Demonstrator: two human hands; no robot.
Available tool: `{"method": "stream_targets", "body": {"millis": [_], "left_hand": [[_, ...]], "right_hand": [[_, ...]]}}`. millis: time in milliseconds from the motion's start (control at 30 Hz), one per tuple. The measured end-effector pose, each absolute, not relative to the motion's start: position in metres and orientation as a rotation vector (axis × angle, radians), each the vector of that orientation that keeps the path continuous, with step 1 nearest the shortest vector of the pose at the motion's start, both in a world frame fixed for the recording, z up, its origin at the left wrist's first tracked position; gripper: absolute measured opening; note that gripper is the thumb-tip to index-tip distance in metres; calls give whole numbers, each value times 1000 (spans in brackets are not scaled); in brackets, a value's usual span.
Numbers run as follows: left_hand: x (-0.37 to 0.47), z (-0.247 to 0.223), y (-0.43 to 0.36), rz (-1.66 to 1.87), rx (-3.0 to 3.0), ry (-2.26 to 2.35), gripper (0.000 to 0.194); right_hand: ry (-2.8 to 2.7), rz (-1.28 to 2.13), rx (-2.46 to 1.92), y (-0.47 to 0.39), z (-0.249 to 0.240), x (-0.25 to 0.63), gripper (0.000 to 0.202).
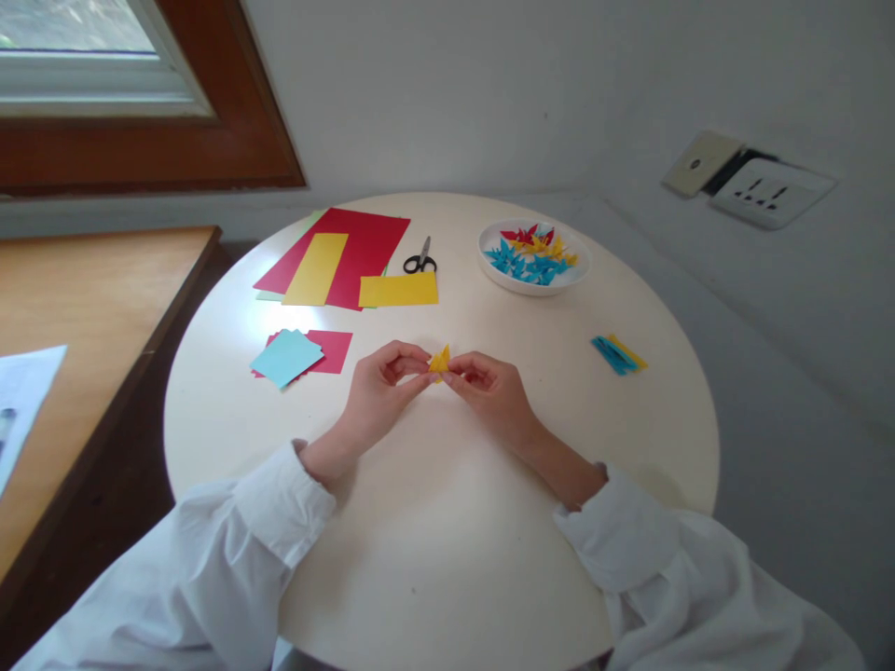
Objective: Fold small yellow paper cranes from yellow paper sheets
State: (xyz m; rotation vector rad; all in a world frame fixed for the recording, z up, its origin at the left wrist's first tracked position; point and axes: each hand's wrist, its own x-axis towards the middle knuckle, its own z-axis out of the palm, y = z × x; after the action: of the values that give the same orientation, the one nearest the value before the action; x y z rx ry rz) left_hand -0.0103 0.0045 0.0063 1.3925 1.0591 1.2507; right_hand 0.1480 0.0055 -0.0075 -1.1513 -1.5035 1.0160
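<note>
Between my two hands, over the middle of the round white table [447, 559], is a small folded piece of yellow paper [440, 362] with pointed tips. My left hand [388, 387] pinches its left side between thumb and forefinger. On the right side, my right hand [493, 391] pinches it the same way. The fingertips cover part of the folds. Beyond my hands, a shallow white dish [535, 288] holds several folded paper shapes with points, in blue [524, 266], red [529, 235] and yellow [556, 250].
Back left lie red sheets [364, 247], a yellow strip [318, 270] and another yellow strip [398, 290] beside black-handled scissors [420, 261]. Light blue squares [286, 359] overlap red ones [334, 350] at left. Blue and yellow folded strips [616, 355] lie right. A wooden desk [104, 289] stands left.
</note>
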Motion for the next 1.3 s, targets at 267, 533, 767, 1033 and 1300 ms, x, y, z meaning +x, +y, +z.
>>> {"method": "stream_targets", "body": {"millis": [267, 533, 767, 1033, 1300], "left_hand": [[-11, 1, 5, 1277, 1448, 1072, 19], [-11, 3, 4, 1303, 1541, 1085, 9], [-14, -2, 5, 1336, 1650, 1060, 6], [-14, -3, 4, 1199, 1584, 1011, 17], [-12, 3, 3, 1237, 1545, 1054, 17]], "right_hand": [[-1551, 956, -1141, 4, -7, 148, 11], [-1586, 868, -1115, 4, -7, 148, 8], [-1603, 829, -1090, 3, -8, 148, 6], [-1610, 833, -1082, 2, -7, 149, 5], [-1579, 835, -1123, 2, -6, 148, 7]]}}
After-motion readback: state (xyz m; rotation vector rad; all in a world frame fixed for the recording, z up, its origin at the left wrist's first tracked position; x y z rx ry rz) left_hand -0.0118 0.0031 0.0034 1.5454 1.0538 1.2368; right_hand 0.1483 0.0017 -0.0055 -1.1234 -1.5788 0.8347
